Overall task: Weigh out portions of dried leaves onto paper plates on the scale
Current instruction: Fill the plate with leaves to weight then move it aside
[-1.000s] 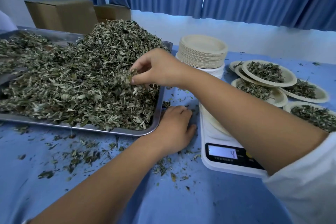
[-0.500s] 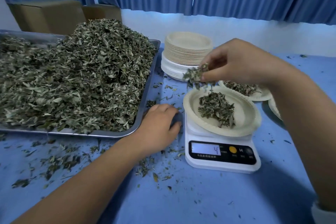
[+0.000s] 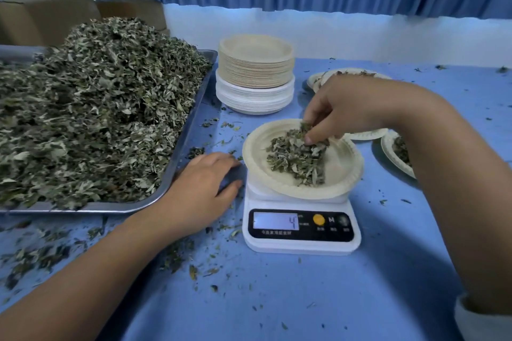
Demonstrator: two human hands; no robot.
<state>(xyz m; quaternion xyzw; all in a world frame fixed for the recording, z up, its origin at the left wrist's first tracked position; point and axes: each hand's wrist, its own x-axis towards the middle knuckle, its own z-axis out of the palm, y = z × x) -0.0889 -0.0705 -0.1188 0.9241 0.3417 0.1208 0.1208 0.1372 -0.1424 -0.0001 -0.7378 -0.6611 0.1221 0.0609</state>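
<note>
A white digital scale [image 3: 302,241] stands on the blue table and its display reads 4. A cream paper plate [image 3: 343,171] rests on it with a small heap of dried leaves [image 3: 296,159]. My right hand [image 3: 346,111] is over the plate's far side, fingertips pinched on a tuft of leaves at the top of the heap. My left hand [image 3: 203,188] lies flat on the table between the scale and a metal tray [image 3: 191,130], holding nothing. A big mound of dried leaves [image 3: 91,108] fills the tray.
A stack of unused paper plates [image 3: 255,72] stands behind the scale. Filled plates [image 3: 399,152] lie to the right, partly hidden by my right arm. Cardboard boxes [image 3: 50,16] sit at the back left. Loose leaf bits [image 3: 36,255] litter the table front left.
My right hand carried a pinch of leaves from the tray to the plate on the scale and has come down onto the heap. My left hand has stayed beside the scale.
</note>
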